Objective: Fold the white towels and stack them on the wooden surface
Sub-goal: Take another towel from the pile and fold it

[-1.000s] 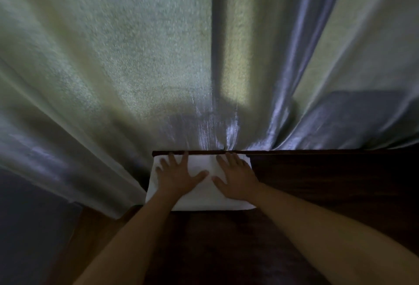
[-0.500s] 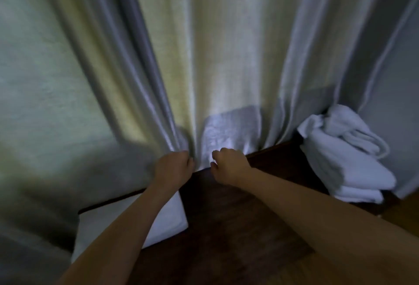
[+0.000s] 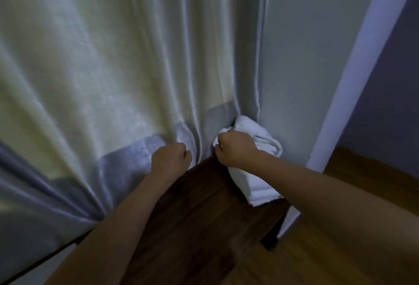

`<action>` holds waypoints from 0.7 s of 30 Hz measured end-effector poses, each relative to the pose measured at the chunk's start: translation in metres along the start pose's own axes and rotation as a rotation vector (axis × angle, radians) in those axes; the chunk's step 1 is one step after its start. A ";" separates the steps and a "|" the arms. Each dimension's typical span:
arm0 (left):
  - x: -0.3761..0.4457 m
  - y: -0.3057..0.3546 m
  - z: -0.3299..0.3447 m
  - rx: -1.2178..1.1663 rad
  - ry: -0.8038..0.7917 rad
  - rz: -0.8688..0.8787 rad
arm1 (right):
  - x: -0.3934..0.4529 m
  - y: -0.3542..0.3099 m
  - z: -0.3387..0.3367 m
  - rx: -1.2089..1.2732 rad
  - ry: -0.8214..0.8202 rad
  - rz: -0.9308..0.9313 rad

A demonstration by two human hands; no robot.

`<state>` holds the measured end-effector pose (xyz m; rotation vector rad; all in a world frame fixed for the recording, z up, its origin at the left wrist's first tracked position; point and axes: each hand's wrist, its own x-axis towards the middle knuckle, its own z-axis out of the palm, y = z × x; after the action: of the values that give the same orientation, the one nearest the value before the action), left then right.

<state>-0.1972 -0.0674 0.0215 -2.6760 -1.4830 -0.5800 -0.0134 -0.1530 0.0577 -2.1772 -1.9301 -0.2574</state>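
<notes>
The curtain (image 3: 108,80) hid the table's (image 3: 199,205) far edge. The left hand (image 3: 170,160) was a closed fist, empty as far as visible. The right hand (image 3: 235,148), half a second earlier empty, now gripped the towels (image 3: 256,185), partly covering them, far right.

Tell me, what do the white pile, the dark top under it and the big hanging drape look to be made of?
The white towels look like soft terry cloth: matte, plump folds with stitched hems. The dark surface seems to be wood or wood veneer, showing streaky grain and a faint sheen. The curtain appears to be a woven, satin-like fabric, glossy along its pleats.
</notes>
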 end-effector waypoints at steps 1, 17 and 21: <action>0.009 0.015 0.004 -0.006 -0.003 0.006 | 0.002 0.018 -0.005 0.003 0.008 0.017; 0.133 0.141 0.089 -0.173 -0.063 0.018 | 0.047 0.216 -0.005 0.105 -0.013 0.227; 0.168 0.151 0.127 -0.201 -0.115 0.016 | 0.068 0.246 0.035 0.127 -0.087 0.302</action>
<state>0.0459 0.0123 -0.0179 -2.9173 -1.5033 -0.6149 0.2388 -0.1061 0.0314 -2.3861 -1.5780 0.0103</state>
